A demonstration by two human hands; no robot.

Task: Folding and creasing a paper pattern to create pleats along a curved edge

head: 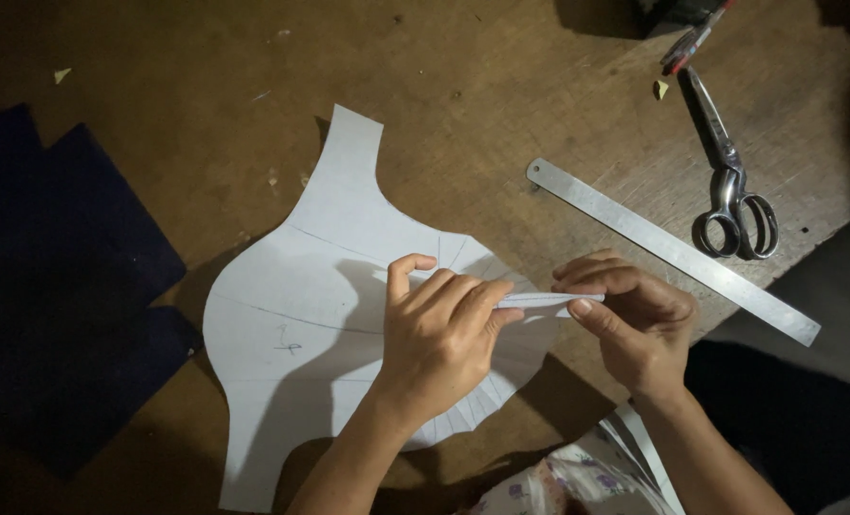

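Carefully, the left hand [439, 339] and right hand [625, 319] pinched a folded paper pleat [538, 300] between them; fingers needed sliding outward along the crease, keeping the pattern sheet [291, 315] flat beneath.

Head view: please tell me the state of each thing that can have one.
Paper pattern: flat on table, one pleat pinched up.
Left hand: pinching the pleat.
Right hand: pinching the pleat's end.
Scissors: closed, lying flat.
Metal ruler: flat, untouched.
Dark fabric: spread flat.
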